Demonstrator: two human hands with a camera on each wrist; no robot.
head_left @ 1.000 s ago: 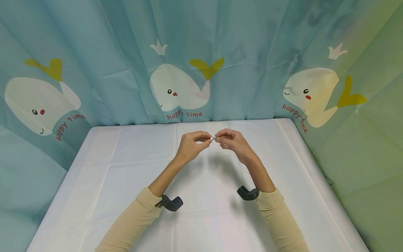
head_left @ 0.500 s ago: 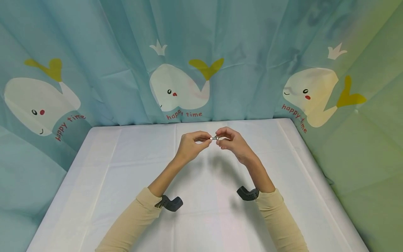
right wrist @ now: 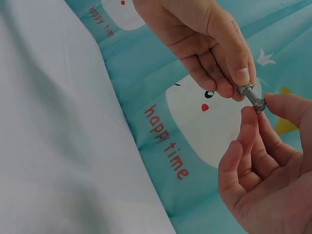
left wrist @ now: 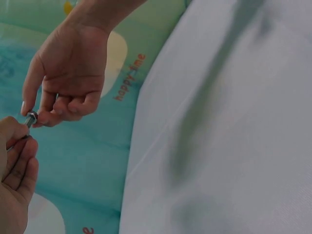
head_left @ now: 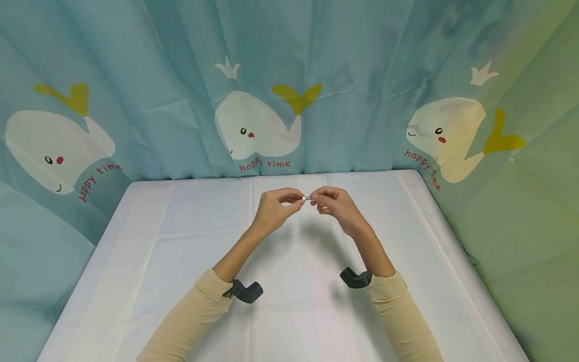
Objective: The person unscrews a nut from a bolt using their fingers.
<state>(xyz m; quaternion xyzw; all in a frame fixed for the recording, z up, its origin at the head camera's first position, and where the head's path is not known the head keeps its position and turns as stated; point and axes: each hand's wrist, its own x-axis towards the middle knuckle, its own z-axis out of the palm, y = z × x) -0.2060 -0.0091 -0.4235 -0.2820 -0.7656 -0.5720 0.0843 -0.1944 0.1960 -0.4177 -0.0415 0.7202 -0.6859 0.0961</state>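
**Pinching One Bolt Between Two Hands**

Holding a single small metal bolt [right wrist: 247,91] in mid-air above the white table [head_left: 190,261], we have both hands raised and meeting near the table's far middle. Our left hand [head_left: 273,207] pinches one end of the bolt between thumb and forefinger, the other fingers curled in beneath. Our right hand [head_left: 335,206] pinches the other end, where one hexagonal nut [right wrist: 259,104] sits on the threaded shank; thumb and forefinger are pressed together on that nut, and the remaining fingers are loosely curled. In the head view the bolt shows only as a small silver glint [head_left: 307,198] between the two sets of fingertips, well above the cloth and touching nothing but our fingers.

Counting what we see: one bolt, one nut, two hands, two beige sleeves [head_left: 194,314], and two dark wrist mounts [head_left: 246,291], one strapped at each wrist. We cannot tell how far the nut is threaded along the shank.

Behind and around the table hangs a teal curtain [head_left: 362,75] printed with white whales [head_left: 253,125]; three whales are in the head view, each with a yellow tail and red "happy time" lettering below. The curtain turns greenish at the right side.
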